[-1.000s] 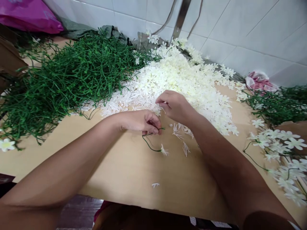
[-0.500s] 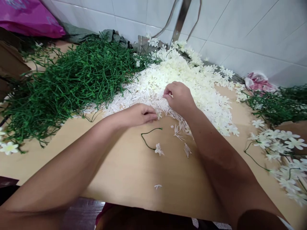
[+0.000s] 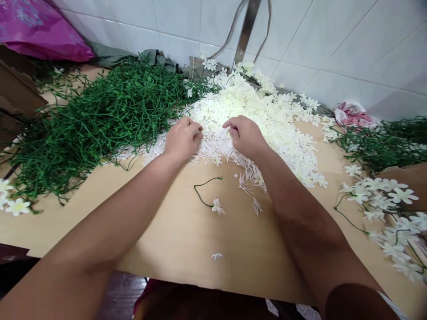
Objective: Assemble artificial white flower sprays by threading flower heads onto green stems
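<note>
My left hand [image 3: 184, 137] is at the left side of the white stamen pieces [image 3: 213, 144], its fingers curled together; what they hold, if anything, is hidden. Across from it my right hand [image 3: 246, 133] pinches at the front of the heap of cream-white flowers [image 3: 247, 100], and whatever lies between its fingertips is too small to make out. One green stem with a white flower [image 3: 216, 206] lies on the cardboard [image 3: 180, 240] below my hands. Small white clusters [image 3: 256, 207] are scattered near my right forearm.
A large pile of green stems [image 3: 110, 111] lies at the left. Finished-looking white flowers on stems [image 3: 393, 200] and more greenery [image 3: 390, 142] are at the right. Behind are a pink bag [image 3: 43, 31], a red-and-white cloth [image 3: 354, 115] and a tiled wall [image 3: 320, 40].
My left hand has moved up and slightly left from the bare cardboard edge into the white pieces. My right hand has shifted only a little, staying at the heap.
</note>
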